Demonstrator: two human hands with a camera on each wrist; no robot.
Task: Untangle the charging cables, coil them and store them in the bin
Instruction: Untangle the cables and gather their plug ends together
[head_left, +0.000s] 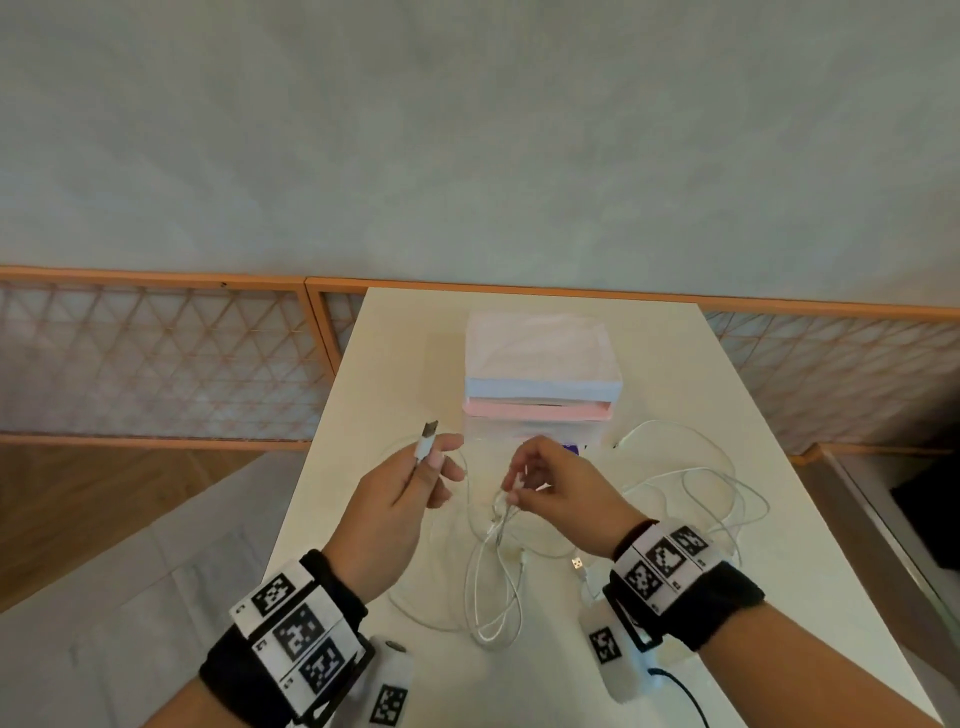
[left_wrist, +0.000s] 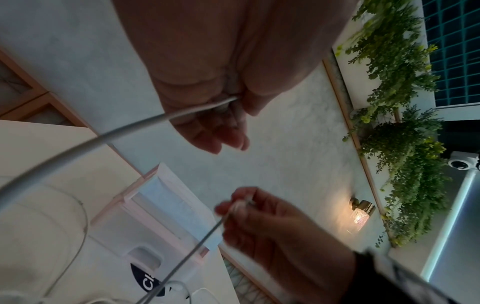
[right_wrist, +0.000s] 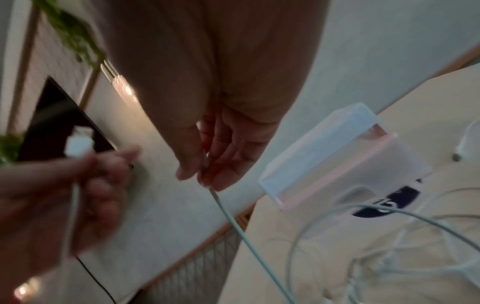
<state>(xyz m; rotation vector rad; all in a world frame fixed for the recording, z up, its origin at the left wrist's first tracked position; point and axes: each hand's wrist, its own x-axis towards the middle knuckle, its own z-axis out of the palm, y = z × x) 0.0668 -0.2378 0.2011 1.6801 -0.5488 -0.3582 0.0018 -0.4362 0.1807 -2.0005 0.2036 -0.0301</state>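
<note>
White charging cables (head_left: 493, 582) lie tangled on the cream table (head_left: 675, 374), with more loops (head_left: 696, 483) at the right. My left hand (head_left: 415, 483) holds one cable's USB plug (head_left: 427, 439) upright between thumb and fingers, above the table. My right hand (head_left: 540, 483) pinches another cable end (head_left: 511, 491) just right of it, and its cable (right_wrist: 233, 222) hangs down to the tangle. A loose USB plug (head_left: 577, 564) lies near my right wrist. The translucent bin (head_left: 540, 395), pink-rimmed, stands behind both hands.
The bin's white lid (head_left: 540, 358) sits over it at the table's middle. An orange-framed lattice rail (head_left: 156, 364) runs behind the table. The table's left edge (head_left: 311, 467) drops to the floor. A black cord (head_left: 685, 696) trails off my right wrist unit.
</note>
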